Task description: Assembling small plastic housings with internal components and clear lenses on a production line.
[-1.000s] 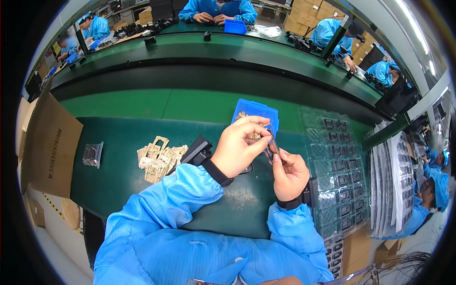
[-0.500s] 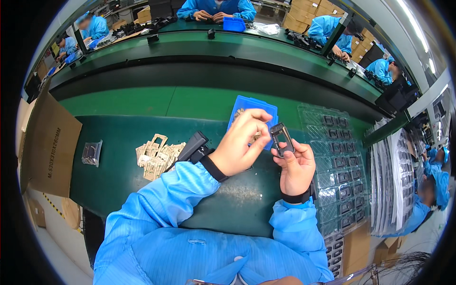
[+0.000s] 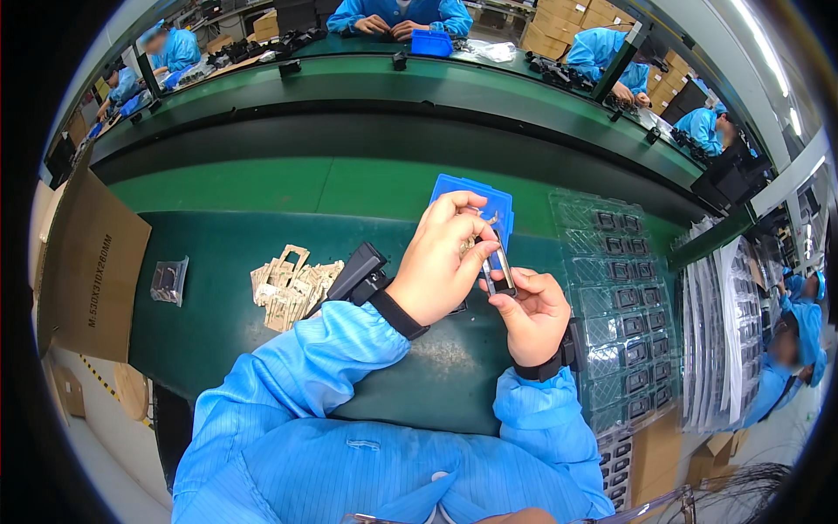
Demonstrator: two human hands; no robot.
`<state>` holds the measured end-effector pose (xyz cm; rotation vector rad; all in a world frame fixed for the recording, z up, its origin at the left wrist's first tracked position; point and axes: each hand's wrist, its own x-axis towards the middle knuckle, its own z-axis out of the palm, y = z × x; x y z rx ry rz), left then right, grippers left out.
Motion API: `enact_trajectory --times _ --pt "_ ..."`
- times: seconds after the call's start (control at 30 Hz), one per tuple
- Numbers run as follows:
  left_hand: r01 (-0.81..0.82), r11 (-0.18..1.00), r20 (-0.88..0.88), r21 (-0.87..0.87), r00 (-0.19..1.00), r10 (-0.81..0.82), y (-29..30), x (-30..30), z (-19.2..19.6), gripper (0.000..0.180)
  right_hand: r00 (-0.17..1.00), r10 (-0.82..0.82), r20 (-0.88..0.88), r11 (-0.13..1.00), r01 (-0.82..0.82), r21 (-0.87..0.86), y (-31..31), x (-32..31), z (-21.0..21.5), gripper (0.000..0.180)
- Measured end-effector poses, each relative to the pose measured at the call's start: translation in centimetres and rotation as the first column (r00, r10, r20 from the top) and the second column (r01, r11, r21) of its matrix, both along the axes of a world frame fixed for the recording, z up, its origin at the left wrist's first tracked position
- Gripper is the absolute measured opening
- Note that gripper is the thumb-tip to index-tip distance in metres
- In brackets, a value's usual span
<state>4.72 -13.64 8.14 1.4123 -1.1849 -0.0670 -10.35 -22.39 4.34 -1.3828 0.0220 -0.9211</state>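
Observation:
My right hand (image 3: 531, 312) pinches a small dark rectangular frame part (image 3: 501, 272) and holds it upright over the dark green mat (image 3: 218, 297). My left hand (image 3: 443, 262) has its fingertips closed on the top edge of the same part. Just behind my hands lies a shallow blue tray (image 3: 476, 199) with a few small pale pieces in it. A black block-shaped tool (image 3: 356, 272) rests on the mat beside my left wrist.
A pile of tan cut-out pieces (image 3: 288, 284) and a small clear bag (image 3: 168, 279) lie to the left. Clear blister trays (image 3: 621, 297) of dark parts stretch along the right, with more stacked trays (image 3: 724, 332) beyond. A cardboard box (image 3: 87, 262) stands far left. Other people in blue work around the conveyor (image 3: 393, 96).
My hands rose from the mat and drew together; the frame part turned upright, and my left fingers moved onto its top edge.

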Motion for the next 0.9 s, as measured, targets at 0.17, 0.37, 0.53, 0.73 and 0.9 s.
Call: enact_trajectory --times 0.17,0.37,0.53,0.73,0.9 --pt "-0.044 0.999 0.115 -0.005 0.992 0.044 0.3 -0.5 0.2 0.011 0.999 0.034 0.024 0.999 -0.034 0.000 0.1 0.2 -0.1 0.031" --pt "-0.052 0.992 0.300 -0.112 0.950 0.084 -0.1 0.7 -0.7 0.012 0.998 0.041 0.038 0.990 -0.046 0.131 0.6 0.1 0.0 0.032" --pt "-0.078 0.993 0.349 -0.085 0.931 0.103 -0.2 0.5 -0.9 0.017 0.998 0.057 0.035 0.992 -0.060 0.107 0.7 0.2 -0.1 0.030" --pt "-0.059 0.998 0.473 -0.018 0.879 0.061 -0.4 0.3 -0.5 0.026 0.998 0.053 0.016 0.998 -0.054 0.043 0.3 -0.5 -0.2 0.031" --pt "-0.060 0.997 0.518 -0.049 0.852 0.077 -0.3 0.2 -0.6 0.039 0.999 0.033 0.000 0.995 -0.032 0.090 1.0 -0.3 -0.3 0.032"
